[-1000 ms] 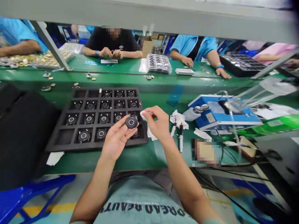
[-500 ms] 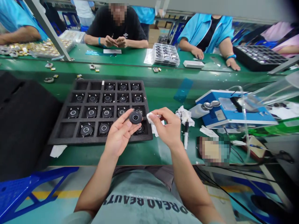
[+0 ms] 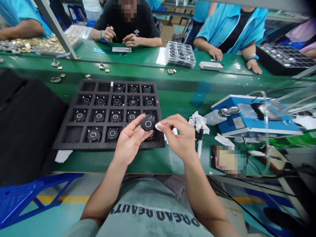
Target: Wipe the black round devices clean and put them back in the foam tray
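My left hand (image 3: 129,141) is closed on a round black watch case (image 3: 148,123), its sensor side facing up. A small wad of white tissue (image 3: 158,126) is pinched between the thumb and fingers of my right hand (image 3: 180,136). The tissue meets the right edge of the watch case. Beneath and behind my left hand lies a black foam tray (image 3: 74,144) whose square compartments hold several similar watch cases (image 3: 93,134). My hand and the held case hide part of the tray's right side.
Crumpled tissue (image 3: 198,122) and a syringe (image 3: 200,143) lie right of my hands. Beyond them are a white dispenser bottle (image 3: 213,117) and a blue machine (image 3: 256,115). Black foam (image 3: 27,131) stands at left. Co-workers sit across the green bench (image 3: 96,161), near a clear compartment box (image 3: 181,54).
My right hand has brought the tissue against the edge of the watch case; a gap showed between them before. The view has shifted slightly, and the co-worker opposite has moved their hands apart.
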Demonstrator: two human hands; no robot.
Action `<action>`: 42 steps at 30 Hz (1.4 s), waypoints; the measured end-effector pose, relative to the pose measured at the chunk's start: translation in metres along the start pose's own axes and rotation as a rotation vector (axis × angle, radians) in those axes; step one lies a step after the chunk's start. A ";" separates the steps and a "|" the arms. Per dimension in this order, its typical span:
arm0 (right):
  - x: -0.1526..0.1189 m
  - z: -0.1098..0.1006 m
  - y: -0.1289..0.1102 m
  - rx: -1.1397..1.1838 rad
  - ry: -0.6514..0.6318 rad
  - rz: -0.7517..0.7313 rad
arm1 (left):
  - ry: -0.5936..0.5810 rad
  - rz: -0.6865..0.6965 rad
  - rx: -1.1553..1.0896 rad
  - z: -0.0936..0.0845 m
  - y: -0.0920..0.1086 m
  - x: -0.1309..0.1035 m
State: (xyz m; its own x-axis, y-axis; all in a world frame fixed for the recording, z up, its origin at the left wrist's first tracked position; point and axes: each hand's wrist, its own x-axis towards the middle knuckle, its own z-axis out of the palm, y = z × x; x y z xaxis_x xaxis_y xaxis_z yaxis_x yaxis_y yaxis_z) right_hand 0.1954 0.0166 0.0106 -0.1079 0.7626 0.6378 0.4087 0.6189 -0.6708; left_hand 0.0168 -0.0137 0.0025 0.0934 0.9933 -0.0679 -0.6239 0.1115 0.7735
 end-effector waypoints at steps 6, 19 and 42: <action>-0.002 0.009 -0.004 -0.085 -0.039 -0.135 | -0.017 0.030 0.046 0.000 -0.006 0.000; 0.002 0.025 -0.018 -0.277 0.089 0.017 | 0.019 0.127 0.164 -0.001 -0.017 -0.001; -0.012 -0.002 -0.022 -0.236 -0.242 0.214 | 0.046 0.116 0.042 0.000 -0.009 0.001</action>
State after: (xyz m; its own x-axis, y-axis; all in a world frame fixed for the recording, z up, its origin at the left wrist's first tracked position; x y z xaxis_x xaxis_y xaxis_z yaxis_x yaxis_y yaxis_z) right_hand 0.1893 -0.0059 0.0182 -0.1969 0.9092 0.3668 0.6394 0.4027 -0.6550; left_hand 0.0227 -0.0139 -0.0046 -0.0140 0.9999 -0.0050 -0.5954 -0.0043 0.8034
